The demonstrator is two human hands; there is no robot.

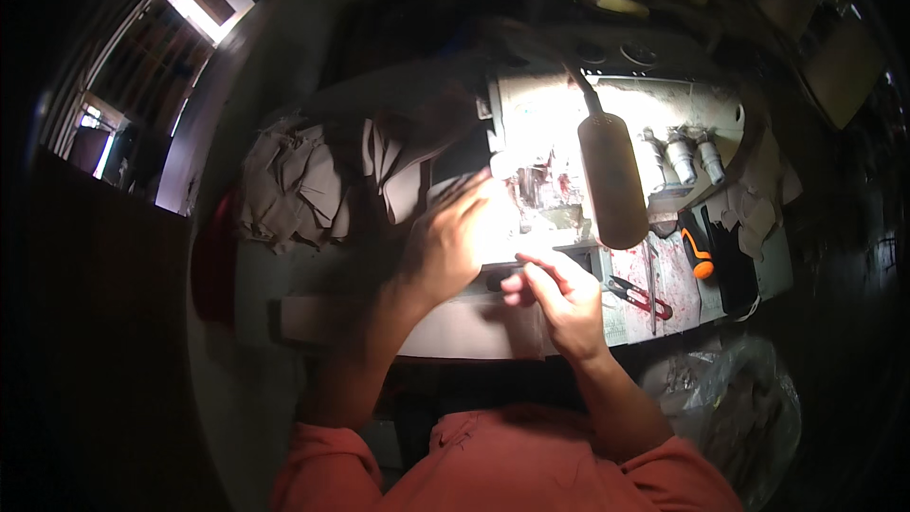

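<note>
Two bare hands work close together under a small, hard pool of light at an industrial sewing machine [569,123], its pale body scuffed and stained. An oblong lamp head [612,180] on a thin stalk hangs over the bed, smooth and rounded. Three small cylindrical knobs [681,155] stand in a row just to its right. Soft, crumpled tan fabric pieces [294,185] lie heaped at the left of the table, matte and creased, with more flat cut pieces beside them.

The left hand [455,237] is raised from a bent forearm, palm down, fingers stretched toward the needle area and resting on a pale piece of cloth [453,188] at the machine's bed; it is blurred, so I cannot tell whether it pinches the cloth or only presses it. The right hand [559,294] comes up from the lower edge, fingers curled loosely, thumb and forefinger drawn together near the front edge of the bed; whether anything thin sits between them I cannot make out.

The cloth lies under and just beyond the left fingertips, left of the needle area. Red-handled snips [640,296] lie on the table just right of the right hand, untouched, and an orange-and-black tool [700,251] sits farther right.
</note>
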